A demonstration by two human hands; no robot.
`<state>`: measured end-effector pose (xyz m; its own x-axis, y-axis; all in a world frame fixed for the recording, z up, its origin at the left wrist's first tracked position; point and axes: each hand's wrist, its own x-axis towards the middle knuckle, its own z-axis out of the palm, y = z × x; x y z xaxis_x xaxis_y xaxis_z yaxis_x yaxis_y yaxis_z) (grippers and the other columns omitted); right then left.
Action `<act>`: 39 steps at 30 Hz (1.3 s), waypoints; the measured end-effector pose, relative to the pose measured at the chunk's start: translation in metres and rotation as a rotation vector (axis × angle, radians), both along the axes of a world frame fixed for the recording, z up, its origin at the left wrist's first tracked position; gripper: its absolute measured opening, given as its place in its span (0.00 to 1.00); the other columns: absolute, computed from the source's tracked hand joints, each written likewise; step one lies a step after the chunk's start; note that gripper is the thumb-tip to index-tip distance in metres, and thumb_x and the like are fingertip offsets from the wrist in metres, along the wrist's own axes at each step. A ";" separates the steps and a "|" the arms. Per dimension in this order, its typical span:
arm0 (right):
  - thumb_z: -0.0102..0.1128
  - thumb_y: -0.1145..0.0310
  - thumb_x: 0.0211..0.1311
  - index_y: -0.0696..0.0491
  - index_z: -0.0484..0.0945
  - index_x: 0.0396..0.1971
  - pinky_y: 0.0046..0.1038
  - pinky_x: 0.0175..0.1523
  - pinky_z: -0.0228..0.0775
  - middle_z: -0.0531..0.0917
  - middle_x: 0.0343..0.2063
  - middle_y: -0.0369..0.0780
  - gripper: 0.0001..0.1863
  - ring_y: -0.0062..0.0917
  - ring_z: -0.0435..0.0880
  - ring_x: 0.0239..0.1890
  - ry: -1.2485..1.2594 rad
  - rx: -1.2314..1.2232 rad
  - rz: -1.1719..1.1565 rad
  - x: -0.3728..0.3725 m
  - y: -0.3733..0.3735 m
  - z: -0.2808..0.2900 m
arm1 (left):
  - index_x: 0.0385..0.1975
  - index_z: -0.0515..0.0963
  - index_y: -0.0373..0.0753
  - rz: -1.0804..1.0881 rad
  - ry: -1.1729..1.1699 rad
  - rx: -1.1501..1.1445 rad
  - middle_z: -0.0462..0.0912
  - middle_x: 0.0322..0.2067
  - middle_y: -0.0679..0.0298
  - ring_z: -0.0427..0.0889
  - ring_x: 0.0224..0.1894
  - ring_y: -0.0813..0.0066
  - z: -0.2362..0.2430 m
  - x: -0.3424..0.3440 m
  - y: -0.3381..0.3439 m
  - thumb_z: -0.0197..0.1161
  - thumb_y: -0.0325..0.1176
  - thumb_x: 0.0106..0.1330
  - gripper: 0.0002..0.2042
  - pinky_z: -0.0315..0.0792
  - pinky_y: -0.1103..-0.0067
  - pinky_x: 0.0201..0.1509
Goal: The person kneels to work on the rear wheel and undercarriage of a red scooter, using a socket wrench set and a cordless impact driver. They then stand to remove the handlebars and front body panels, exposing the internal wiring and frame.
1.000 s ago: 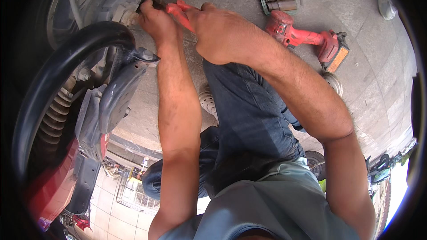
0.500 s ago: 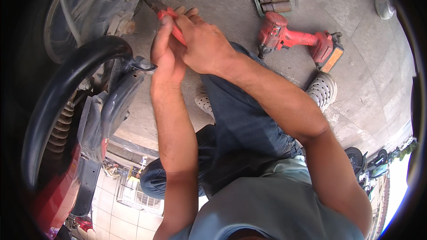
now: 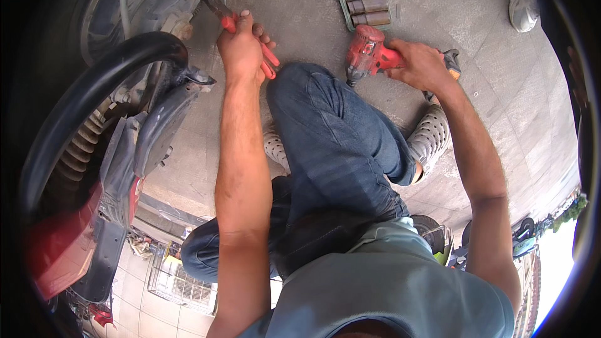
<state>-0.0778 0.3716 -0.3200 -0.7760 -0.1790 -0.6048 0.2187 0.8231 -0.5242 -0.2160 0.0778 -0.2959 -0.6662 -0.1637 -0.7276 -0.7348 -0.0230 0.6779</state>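
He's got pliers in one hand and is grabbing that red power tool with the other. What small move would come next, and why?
Probably lift the red driver off the concrete and carry it toward the motorcycle. The right hand already wraps its grip while it lies on the ground, and the left hand holds the pliers at the part there.

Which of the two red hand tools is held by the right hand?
The red cordless impact driver on the concrete floor: the right hand grips its handle. The red-handled pliers are in the left hand, pointed at the motorcycle.
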 end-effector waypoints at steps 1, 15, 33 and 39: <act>0.72 0.54 0.46 0.55 0.79 0.42 0.43 0.50 0.71 0.85 0.34 0.48 0.26 0.43 0.84 0.42 -0.127 -0.034 0.012 -0.011 -0.002 0.000 | 0.33 0.70 0.40 0.000 -0.007 -0.009 0.73 0.24 0.67 0.73 0.23 0.76 0.000 0.002 0.002 0.56 0.39 0.74 0.10 0.73 0.75 0.27; 0.67 0.54 0.64 0.53 0.77 0.40 0.20 0.23 0.65 0.75 0.22 0.32 0.18 0.15 0.72 0.21 -0.056 -0.647 -0.826 -0.148 -0.016 0.050 | 0.33 0.68 0.39 0.102 0.088 0.030 0.70 0.22 0.68 0.69 0.20 0.78 -0.021 0.000 0.006 0.56 0.35 0.74 0.08 0.68 0.76 0.24; 0.69 0.54 0.53 0.53 0.82 0.39 0.37 0.41 0.77 0.87 0.33 0.45 0.19 0.37 0.86 0.35 0.241 -0.187 -0.486 -0.183 -0.055 0.050 | 0.34 0.68 0.41 0.107 0.087 0.031 0.70 0.21 0.69 0.68 0.20 0.79 -0.019 0.000 0.009 0.56 0.36 0.73 0.08 0.66 0.76 0.23; 0.68 0.55 0.49 0.52 0.83 0.38 0.37 0.42 0.77 0.86 0.33 0.47 0.19 0.39 0.86 0.37 0.205 -0.088 -0.467 -0.192 -0.051 0.037 | 0.34 0.67 0.41 0.125 0.060 0.048 0.70 0.22 0.69 0.68 0.20 0.79 -0.016 -0.001 0.010 0.55 0.34 0.73 0.07 0.66 0.76 0.24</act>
<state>-0.2697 0.3207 -0.2828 -0.8866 0.1712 -0.4297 0.4373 0.6131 -0.6580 -0.2172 0.0878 -0.3118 -0.6850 -0.2139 -0.6964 -0.6827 -0.1452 0.7161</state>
